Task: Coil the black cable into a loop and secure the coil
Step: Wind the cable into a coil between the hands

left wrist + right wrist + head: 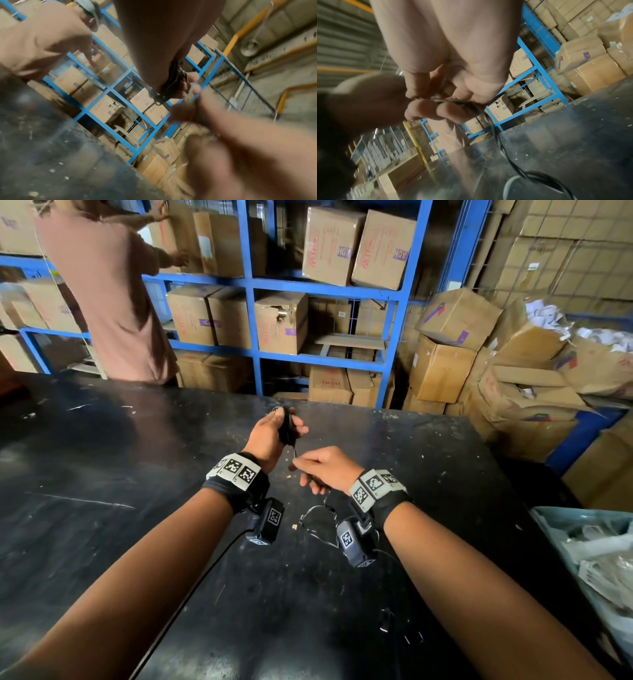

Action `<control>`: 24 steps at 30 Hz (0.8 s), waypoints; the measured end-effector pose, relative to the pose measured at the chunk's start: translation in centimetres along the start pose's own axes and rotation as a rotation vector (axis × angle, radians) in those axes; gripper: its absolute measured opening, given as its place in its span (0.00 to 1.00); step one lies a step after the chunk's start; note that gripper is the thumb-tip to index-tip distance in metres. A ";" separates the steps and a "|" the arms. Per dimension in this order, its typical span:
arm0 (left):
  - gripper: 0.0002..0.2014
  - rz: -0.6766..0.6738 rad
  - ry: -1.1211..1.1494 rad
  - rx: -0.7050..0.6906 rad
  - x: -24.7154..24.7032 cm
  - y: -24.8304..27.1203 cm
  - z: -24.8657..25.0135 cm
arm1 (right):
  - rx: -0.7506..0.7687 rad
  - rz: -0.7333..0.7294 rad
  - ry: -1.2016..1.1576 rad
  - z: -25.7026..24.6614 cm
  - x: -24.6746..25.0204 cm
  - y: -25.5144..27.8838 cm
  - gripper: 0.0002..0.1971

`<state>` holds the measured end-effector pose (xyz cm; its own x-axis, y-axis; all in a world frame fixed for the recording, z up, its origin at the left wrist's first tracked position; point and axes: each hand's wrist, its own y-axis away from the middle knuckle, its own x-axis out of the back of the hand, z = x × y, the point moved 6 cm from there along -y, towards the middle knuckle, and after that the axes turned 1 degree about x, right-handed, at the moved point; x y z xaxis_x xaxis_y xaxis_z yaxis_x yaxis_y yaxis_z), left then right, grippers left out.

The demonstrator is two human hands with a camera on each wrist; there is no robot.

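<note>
In the head view my left hand (282,424) is raised over the black table (137,508), its fingers curled round a small bundle of coiled black cable (287,428). Just below it my right hand (301,469) pinches the strand that hangs from the bundle. The rest of the cable lies in loose loops on the table (317,520) under my right wrist. The left wrist view shows the coil (173,83) between palm and curled fingers (192,77). In the right wrist view my fingertips (423,108) pinch the cable (453,101), which trails down to the table.
A person in a pink top (113,302) stands at the table's far left, reaching into blue shelving (253,285) full of cartons. More cartons (445,364) are piled at the right. A bin of plastic bags (589,542) stands at the right edge. Small dark clips (387,619) lie near me.
</note>
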<state>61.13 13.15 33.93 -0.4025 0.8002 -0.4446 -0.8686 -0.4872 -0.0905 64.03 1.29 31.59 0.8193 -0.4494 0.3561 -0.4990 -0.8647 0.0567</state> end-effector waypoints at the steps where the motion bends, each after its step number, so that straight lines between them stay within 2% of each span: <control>1: 0.17 -0.029 0.038 0.017 -0.4 0.1 0.3 | -0.019 -0.021 0.019 0.6 -0.4 0.1 0.11; 5: 0.19 -0.188 0.156 0.102 -2.5 1.2 1.9 | -0.082 -0.062 0.051 2.9 -0.2 0.5 0.13; 9: 0.20 -0.332 0.117 0.135 -2.9 2.1 3.3 | -0.128 0.048 0.083 4.0 3.3 1.1 0.12; 11: 0.22 -0.381 -0.030 0.180 -2.6 2.6 3.0 | -0.135 0.127 0.098 3.7 5.6 1.4 0.10; 13: 0.23 -0.422 -0.266 0.231 -2.6 3.1 2.0 | -0.120 0.196 0.216 2.9 7.8 1.2 0.11; 16: 0.20 -0.469 -0.657 0.264 -2.6 3.6 -0.1 | -0.083 0.234 0.363 0.8 9.2 0.5 0.13; 18: 0.18 -0.444 -0.850 0.213 -2.3 3.3 -1.1 | -0.042 0.232 0.340 -0.8 9.1 0.0 0.11; 21: 0.15 -0.245 -0.919 0.157 -1.3 2.6 -1.5 | -0.040 0.229 0.232 -2.5 8.5 -0.5 0.05; 23: 0.14 -0.199 -1.067 0.036 -1.2 2.2 -0.9 | -0.060 0.221 0.141 -3.0 7.8 -0.8 0.01; 24: 0.14 -0.205 -1.183 -0.023 -1.2 2.0 -0.7 | -0.064 0.212 0.106 -3.1 7.4 -0.9 0.03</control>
<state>60.08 10.99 33.68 -0.2835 0.6831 0.6731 -0.9471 -0.3095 -0.0847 69.62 -0.56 37.05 0.6617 -0.5906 0.4618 -0.6763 -0.7361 0.0277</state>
